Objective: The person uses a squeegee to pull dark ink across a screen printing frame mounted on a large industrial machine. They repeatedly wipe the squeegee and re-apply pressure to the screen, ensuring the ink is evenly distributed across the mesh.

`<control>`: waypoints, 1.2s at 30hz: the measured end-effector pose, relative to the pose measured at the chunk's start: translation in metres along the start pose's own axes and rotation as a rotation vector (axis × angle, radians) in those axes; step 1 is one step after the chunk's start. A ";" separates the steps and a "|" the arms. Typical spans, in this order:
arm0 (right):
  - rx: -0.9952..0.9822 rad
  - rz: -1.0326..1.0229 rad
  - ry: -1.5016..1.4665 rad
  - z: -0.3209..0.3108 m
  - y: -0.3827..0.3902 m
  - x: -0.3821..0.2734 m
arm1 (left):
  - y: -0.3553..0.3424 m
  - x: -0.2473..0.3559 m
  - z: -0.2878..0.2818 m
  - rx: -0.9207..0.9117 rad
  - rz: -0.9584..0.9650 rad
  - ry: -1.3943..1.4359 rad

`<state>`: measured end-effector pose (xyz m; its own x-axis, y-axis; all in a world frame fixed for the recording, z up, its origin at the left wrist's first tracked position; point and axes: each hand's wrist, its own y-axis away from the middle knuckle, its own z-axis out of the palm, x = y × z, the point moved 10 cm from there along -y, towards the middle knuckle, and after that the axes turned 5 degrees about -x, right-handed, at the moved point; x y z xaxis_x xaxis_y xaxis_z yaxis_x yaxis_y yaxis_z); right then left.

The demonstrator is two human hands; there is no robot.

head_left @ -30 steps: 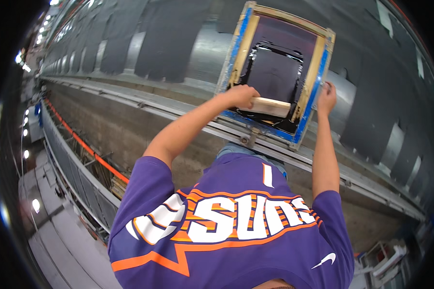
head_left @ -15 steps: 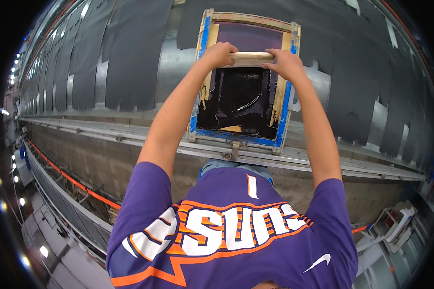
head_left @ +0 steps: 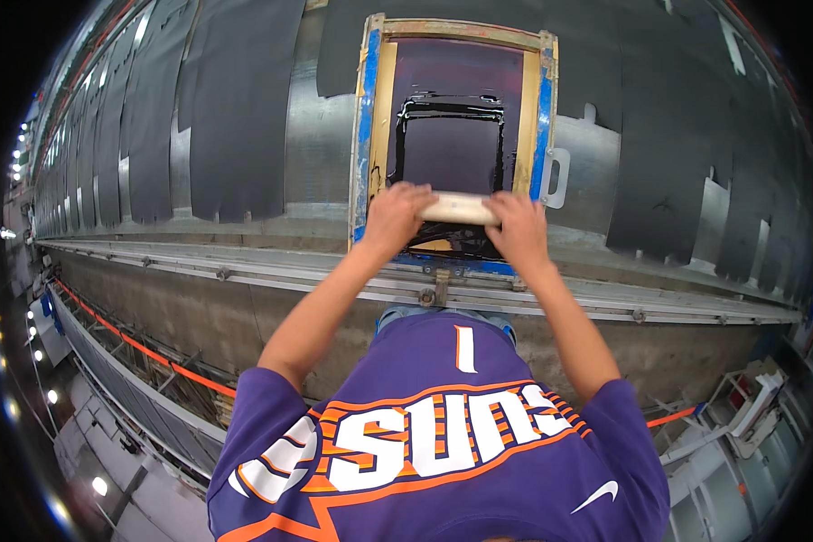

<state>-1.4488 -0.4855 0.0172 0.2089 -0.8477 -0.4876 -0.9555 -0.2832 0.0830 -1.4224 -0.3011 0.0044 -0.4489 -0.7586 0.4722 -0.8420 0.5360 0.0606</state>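
Note:
Both my hands grip a squeegee with a pale wooden handle, held crosswise over the near part of a printing screen. My left hand is closed on its left end, my right hand on its right end. The screen's wooden frame carries blue tape along its sides. Purple mesh shows at the far end, and glossy black ink outlines a rectangle in the middle. More black ink lies on the near side of the squeegee. The blade's edge is hidden from me.
Dark grey sheets lie in a row along a long metal table. A metal rail with bolts runs along its near edge. Right of the screen is a metal handle-shaped piece. An orange strip runs at lower left.
My hands have drawn the squeegee toward me, from the far part of the screen to its near end. The ink pool has thinned in the middle, where purple mesh now shows.

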 end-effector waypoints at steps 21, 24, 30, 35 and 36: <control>0.008 0.082 -0.160 0.023 0.057 -0.007 | 0.046 0.008 0.016 0.046 -0.029 0.039; -0.058 0.051 -0.174 0.024 0.067 -0.016 | 0.065 0.016 0.017 -0.047 -0.036 0.073; -0.465 0.223 -0.347 0.033 0.011 0.023 | 0.011 -0.026 0.036 -0.561 -0.293 0.195; -0.888 0.285 -0.598 0.088 -0.025 0.060 | -0.030 -0.063 0.088 -0.958 -0.252 0.516; -0.925 0.275 -0.634 0.085 -0.037 0.064 | -0.042 -0.066 0.080 -0.989 -0.259 0.536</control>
<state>-1.4177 -0.4915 -0.0909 -0.3749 -0.6283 -0.6817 -0.3801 -0.5665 0.7312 -1.3809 -0.3032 -0.0995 0.0874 -0.7605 0.6434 -0.1821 0.6228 0.7609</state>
